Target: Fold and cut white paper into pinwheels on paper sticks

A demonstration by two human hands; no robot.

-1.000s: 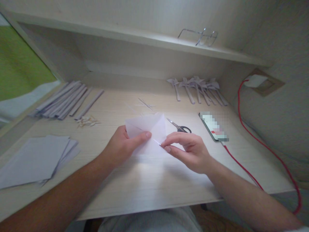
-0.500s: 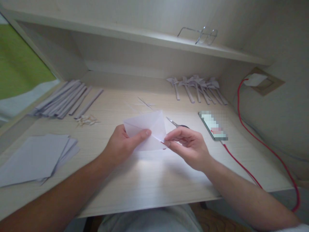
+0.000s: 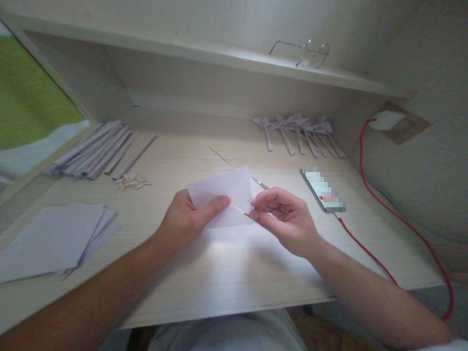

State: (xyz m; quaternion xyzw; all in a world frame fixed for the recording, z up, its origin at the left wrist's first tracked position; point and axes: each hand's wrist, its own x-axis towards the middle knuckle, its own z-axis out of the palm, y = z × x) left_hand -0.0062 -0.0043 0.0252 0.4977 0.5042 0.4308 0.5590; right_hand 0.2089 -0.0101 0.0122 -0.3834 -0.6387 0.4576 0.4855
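My left hand grips a square white sheet of paper from its left side, thumb lying on top and fingers underneath. Crease lines run across the sheet. At its right edge, the thumb and fingertips of my right hand are pinched together on the paper, beside a pale slit or fold. A small dark red mark shows by those fingertips; what it is I cannot make out. Partly hidden behind my right hand lies a pair of scissors, only the blades visible.
Rolled paper sticks lie at the left, near a small pile of pale bits and stacked paper sheets. Paper pinwheels line the back right. A phone with a red cable rests at the right. Thin sticks lie mid-desk.
My right hand has shifted slightly, its fingertips a touch further right and its knuckles now covering the scissors' handle. The paper has tilted a little; my left hand stays almost still.
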